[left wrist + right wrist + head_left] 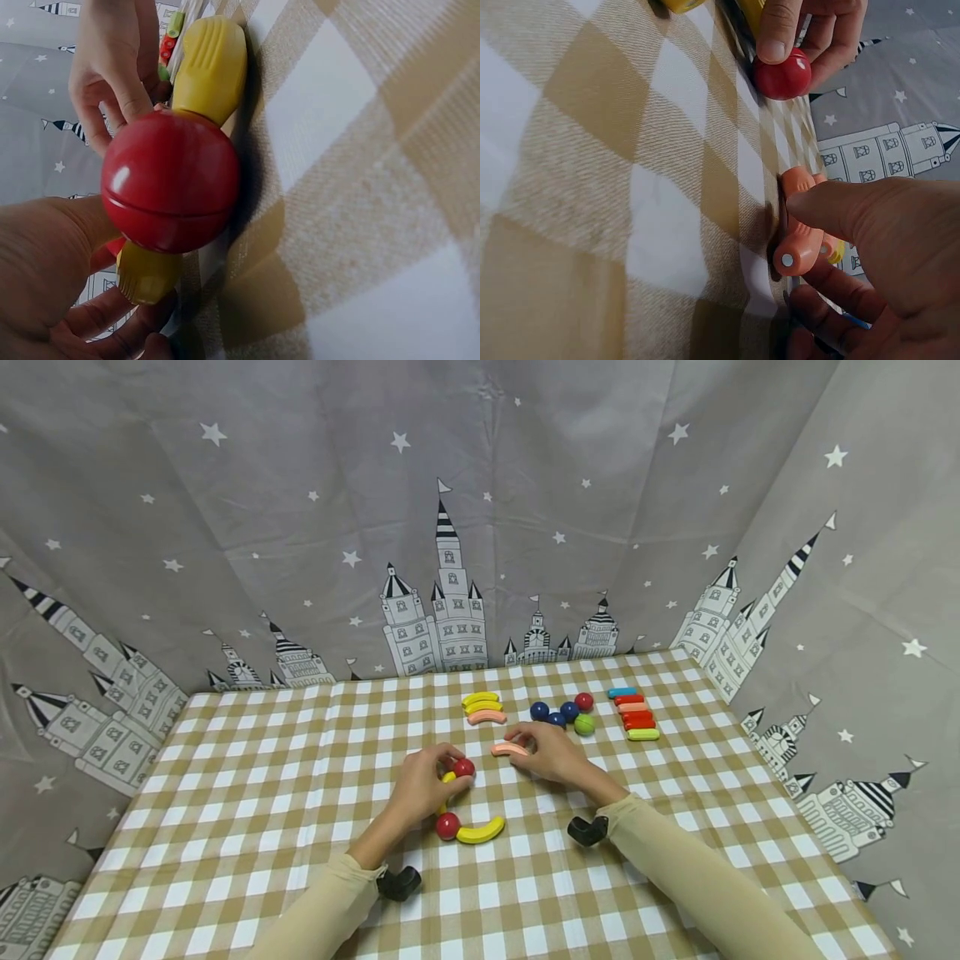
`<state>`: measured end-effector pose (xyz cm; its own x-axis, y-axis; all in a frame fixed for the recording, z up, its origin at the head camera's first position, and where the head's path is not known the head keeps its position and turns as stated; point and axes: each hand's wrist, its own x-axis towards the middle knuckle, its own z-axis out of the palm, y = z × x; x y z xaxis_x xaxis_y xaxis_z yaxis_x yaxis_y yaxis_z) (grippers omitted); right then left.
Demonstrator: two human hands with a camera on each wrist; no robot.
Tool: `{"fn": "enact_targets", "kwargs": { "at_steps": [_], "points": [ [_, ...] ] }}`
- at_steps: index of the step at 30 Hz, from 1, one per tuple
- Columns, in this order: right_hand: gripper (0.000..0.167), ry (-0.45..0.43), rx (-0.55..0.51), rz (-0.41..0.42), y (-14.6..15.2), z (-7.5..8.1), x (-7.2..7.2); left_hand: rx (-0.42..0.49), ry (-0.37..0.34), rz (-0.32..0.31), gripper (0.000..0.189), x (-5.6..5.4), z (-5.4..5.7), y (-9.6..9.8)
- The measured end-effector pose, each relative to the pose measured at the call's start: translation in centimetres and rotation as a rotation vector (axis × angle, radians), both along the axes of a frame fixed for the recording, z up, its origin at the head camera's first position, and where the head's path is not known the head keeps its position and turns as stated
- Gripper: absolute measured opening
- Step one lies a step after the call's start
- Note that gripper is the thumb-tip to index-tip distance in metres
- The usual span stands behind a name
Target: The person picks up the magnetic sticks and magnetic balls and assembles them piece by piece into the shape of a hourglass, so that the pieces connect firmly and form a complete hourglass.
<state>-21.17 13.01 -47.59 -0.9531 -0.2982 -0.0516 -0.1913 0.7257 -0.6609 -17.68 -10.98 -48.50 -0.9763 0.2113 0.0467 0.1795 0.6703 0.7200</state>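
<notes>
My left hand [422,783] pinches a red ball [465,767] between thumb and fingers. That ball sits at the upper end of a yellow curved stick, partly hidden by the hand. A second red ball [447,826] joins the lower end, and another yellow curved stick [482,832] extends rightward from it. To the right, my right hand [551,752] holds a salmon-orange curved stick [507,749] by its right end, low over the cloth. In the right wrist view the thumb presses this orange stick [801,244], whose near end shows a pale round spot.
Two yellow curved sticks [482,702] and an orange one [487,717] lie behind the hands. Blue balls [539,711], a red ball [583,701] and a green ball [584,724] cluster right of them. Several straight sticks [637,715] line up farther right on the checked tablecloth [300,793].
</notes>
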Motion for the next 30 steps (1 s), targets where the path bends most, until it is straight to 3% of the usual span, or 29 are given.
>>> {"fn": "enact_targets", "kwargs": {
  "at_steps": [10, 26, 30],
  "points": [
    [0.019, 0.02, -0.002, 0.044, -0.6, 0.2, -0.5, 0.003, 0.013, -0.004, 0.03, 0.1, -0.1, 0.0],
    [0.013, 0.074, -0.018, 0.101, 0.3, 1.1, -0.3, 0.001, 0.025, -0.007, 0.031, 0.0, -0.1, -0.1],
    [0.014, 0.05, -0.055, 0.098, 0.5, 1.2, -0.2, -0.005, 0.023, -0.007, 0.031, 0.1, -0.1, -0.1]
  ]
}}
